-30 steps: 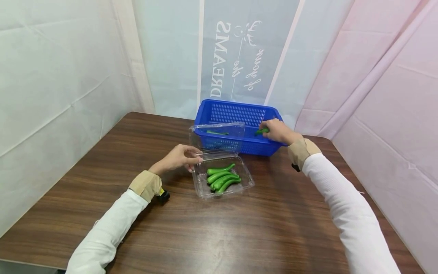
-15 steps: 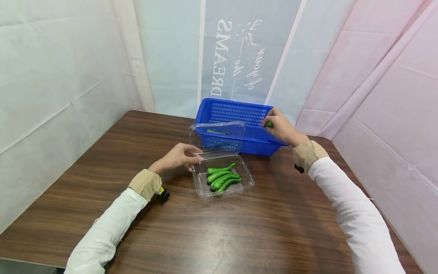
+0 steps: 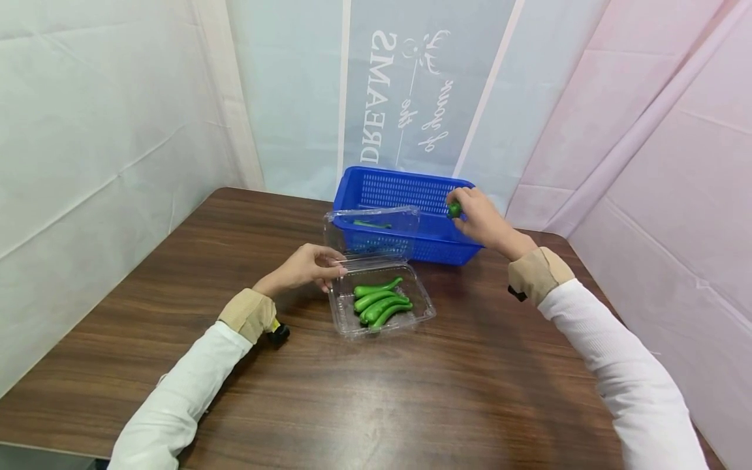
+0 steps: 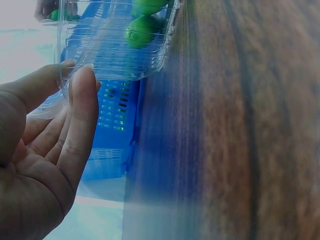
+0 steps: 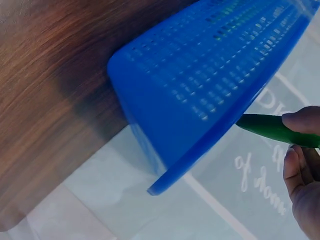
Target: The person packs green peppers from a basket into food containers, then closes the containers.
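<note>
In the head view my left hand [image 3: 305, 266] pinches the back left corner of a clear plastic clamshell container [image 3: 424, 297], thumb and fingers on its edge. The lid [image 3: 376, 212] stands raised and overlaps the basket. Several green peppers [image 3: 382, 303] lie side by side in the container. My right hand [image 3: 483, 219] holds another green pepper [image 5: 267, 127] between thumb and fingers over the right end of the blue basket [image 3: 405, 178]. In the right wrist view this pepper points out past the basket's rim. A further pepper [image 3: 371, 224] inside the basket shows through the lid.
A brown wood-grain table [image 3: 352, 398] carries everything. The basket stands at its far edge, right behind the container. Fabric walls enclose the table at left, back and right; the back one [image 3: 294, 98] bears printed lettering.
My right hand has lifted the green pepper up from inside the basket to above its right end. My left hand stays on the container's edge.
</note>
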`<state>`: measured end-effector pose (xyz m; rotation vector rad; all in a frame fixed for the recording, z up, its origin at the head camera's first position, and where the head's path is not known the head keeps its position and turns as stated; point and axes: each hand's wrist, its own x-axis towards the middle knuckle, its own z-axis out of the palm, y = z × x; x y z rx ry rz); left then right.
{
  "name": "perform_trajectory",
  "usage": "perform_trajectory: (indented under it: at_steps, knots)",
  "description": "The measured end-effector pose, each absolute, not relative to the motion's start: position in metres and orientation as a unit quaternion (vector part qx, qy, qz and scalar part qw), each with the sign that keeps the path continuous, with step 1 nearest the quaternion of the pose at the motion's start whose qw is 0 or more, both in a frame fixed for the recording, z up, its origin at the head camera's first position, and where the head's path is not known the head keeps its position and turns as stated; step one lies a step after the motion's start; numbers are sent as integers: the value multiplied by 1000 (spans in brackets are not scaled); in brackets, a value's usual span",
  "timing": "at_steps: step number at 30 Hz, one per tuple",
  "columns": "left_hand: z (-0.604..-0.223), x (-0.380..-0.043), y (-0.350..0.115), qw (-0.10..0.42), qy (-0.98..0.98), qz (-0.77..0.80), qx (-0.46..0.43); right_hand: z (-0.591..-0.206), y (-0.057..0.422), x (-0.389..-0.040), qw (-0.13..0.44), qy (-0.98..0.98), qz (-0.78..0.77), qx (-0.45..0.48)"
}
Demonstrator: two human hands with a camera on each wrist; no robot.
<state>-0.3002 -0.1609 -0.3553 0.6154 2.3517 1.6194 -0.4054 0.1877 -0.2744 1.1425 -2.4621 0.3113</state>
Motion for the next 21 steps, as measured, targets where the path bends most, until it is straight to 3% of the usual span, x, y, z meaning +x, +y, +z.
perform_trajectory:
  at_steps: [7,15,21]
  knots:
    - [-355,-300,-161,111,797,555,211,-270,182,-388,229,-859,94,449]
    - [-358,-302,-161,113,790,567,205,-266,174,-368,188,-859,77,469]
    - [-372,-313,-163,108,787,572,205,-266,166,-349,191,-831,58,518]
